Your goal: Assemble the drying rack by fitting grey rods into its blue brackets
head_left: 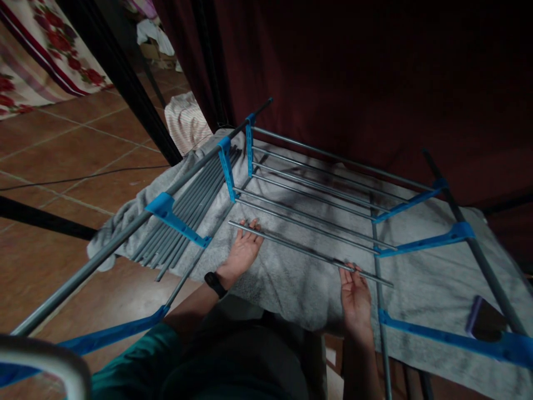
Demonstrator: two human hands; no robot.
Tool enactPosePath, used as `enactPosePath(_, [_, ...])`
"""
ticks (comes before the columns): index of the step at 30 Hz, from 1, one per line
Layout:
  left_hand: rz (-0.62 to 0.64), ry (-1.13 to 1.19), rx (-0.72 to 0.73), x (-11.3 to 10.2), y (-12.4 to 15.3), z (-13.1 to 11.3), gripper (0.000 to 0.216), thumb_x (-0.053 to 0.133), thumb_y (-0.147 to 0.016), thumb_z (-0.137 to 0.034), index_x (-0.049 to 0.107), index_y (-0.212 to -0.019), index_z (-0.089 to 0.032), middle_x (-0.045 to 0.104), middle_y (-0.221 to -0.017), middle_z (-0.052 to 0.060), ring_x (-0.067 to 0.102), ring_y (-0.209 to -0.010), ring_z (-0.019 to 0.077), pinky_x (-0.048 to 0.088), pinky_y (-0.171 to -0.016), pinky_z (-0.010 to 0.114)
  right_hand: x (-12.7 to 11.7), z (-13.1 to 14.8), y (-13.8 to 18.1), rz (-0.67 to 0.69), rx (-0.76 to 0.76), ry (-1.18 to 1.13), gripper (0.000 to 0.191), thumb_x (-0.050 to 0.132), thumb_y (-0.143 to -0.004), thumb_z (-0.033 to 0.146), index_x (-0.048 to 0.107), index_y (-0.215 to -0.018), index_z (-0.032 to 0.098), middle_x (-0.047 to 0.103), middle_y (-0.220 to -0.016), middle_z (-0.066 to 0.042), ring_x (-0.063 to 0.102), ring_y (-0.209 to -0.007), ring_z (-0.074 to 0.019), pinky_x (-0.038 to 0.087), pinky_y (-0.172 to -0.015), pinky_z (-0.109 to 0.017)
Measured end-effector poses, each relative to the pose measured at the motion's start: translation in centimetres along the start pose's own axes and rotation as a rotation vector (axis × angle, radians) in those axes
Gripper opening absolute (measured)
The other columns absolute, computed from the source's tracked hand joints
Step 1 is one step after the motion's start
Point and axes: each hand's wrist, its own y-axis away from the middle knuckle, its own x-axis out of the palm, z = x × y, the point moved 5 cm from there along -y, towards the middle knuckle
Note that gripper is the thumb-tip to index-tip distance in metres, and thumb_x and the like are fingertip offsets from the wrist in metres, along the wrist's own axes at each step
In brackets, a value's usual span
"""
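My left hand (245,248), with a black band on its wrist, and my right hand (356,297) hold a loose grey metal rod (297,250) between them. Both palms face up and the fingers curl round the rod from below, the left near one end, the right nearer the other. The rod slants slightly down to the right. Around it stands a rack frame of grey tubes with blue plastic brackets (177,222) on the left and more blue brackets (425,244) on the right. Several rods (316,176) span the far brackets.
Several loose rods (189,208) lie side by side at the left on a grey blanket (287,294). A dark phone-like object (486,319) lies at the right. A dark red curtain (353,72) hangs behind; black posts (125,83) stand left. A white curved tube (45,355) is close at lower left.
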Motion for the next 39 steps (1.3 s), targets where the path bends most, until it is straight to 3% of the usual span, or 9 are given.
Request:
enactPosePath(8, [-0.031, 0.006, -0.024, 0.1, -0.2, 0.1, 0.036, 0.039, -0.096, -0.014, 0.066, -0.119, -0.016, 0.063, -0.138, 0.017, 0.029, -0.152, 0.0308, 0.011, -0.124, 0.062, 0.0, 0.0, 0.0, -0.009, 0.003, -0.015, 0.015, 0.076, -0.079, 0.017, 0.070, -0.091, 0.022, 0.076, -0.107, -0.002, 0.070, -0.111, -0.0174, 0.046, -0.115, -0.045])
enactPosePath(17, [-0.118, 0.100, -0.109, 0.1, 0.0, 1.3, 0.034, 0.045, -0.098, -0.027, 0.066, -0.122, -0.014, 0.058, -0.144, 0.019, 0.035, -0.149, 0.0329, 0.016, -0.123, 0.061, 0.4, 0.0, 0.0, -0.002, -0.003, -0.005, 0.017, 0.078, -0.078, 0.022, 0.070, -0.093, 0.022, 0.075, -0.104, -0.001, 0.069, -0.110, -0.0165, 0.045, -0.115, -0.043])
enactPosePath(24, [-0.158, 0.143, -0.163, -0.6, 0.2, 1.4, 0.035, 0.047, -0.097, -0.025, 0.063, -0.127, -0.016, 0.054, -0.148, 0.020, 0.032, -0.150, 0.0355, 0.008, -0.123, 0.065, 0.3, 0.0, -0.1, -0.020, -0.003, -0.044, 0.013, 0.076, -0.078, 0.016, 0.070, -0.088, 0.022, 0.076, -0.101, -0.002, 0.071, -0.106, -0.0170, 0.052, -0.108, -0.042])
enactPosePath(27, [-0.190, 0.371, -0.262, -0.7, 0.2, 2.1, 0.038, 0.052, -0.093, -0.026, 0.061, -0.129, -0.016, 0.051, -0.150, 0.020, 0.033, -0.149, 0.0359, 0.015, -0.123, 0.063, 0.1, -0.1, -0.2, -0.015, -0.007, -0.034, 0.013, 0.076, -0.078, 0.019, 0.070, -0.089, 0.022, 0.076, -0.102, -0.002, 0.071, -0.106, -0.0163, 0.051, -0.109, -0.042])
enactPosePath(30, [-0.268, 0.853, -0.464, -0.2, 0.4, 3.4, 0.040, 0.060, -0.084, -0.023, 0.064, -0.124, -0.016, 0.055, -0.147, 0.018, 0.042, -0.144, 0.0333, 0.027, -0.121, 0.056, 0.1, -0.1, -0.2, -0.003, -0.015, -0.027, 0.015, 0.077, -0.078, 0.021, 0.069, -0.090, 0.023, 0.075, -0.104, -0.001, 0.070, -0.105, -0.0152, 0.049, -0.110, -0.042])
enactPosePath(34, [-0.296, 1.219, -0.657, 0.6, 0.7, 3.7, 0.038, 0.063, -0.079, -0.023, 0.066, -0.116, -0.017, 0.070, -0.122, 0.015, 0.065, -0.117, 0.0308, 0.045, -0.109, 0.055, 0.1, -0.2, -0.3, -0.033, 0.002, -0.053, 0.018, 0.079, -0.075, 0.019, 0.069, -0.089, 0.023, 0.075, -0.100, 0.000, 0.071, -0.103, -0.0151, 0.048, -0.111, -0.042])
enactPosePath(39, [-0.336, 1.866, -0.902, 0.8, 0.8, 3.0, 0.036, 0.074, -0.069, -0.016, 0.068, -0.104, -0.017, 0.075, -0.101, 0.009, 0.071, -0.101, 0.0240, 0.051, -0.103, 0.046, 0.3, -0.2, -0.2, -0.013, -0.002, -0.037, 0.016, 0.078, -0.075, 0.018, 0.069, -0.088, 0.022, 0.076, -0.098, 0.000, 0.071, -0.103, -0.0155, 0.047, -0.112, -0.044])
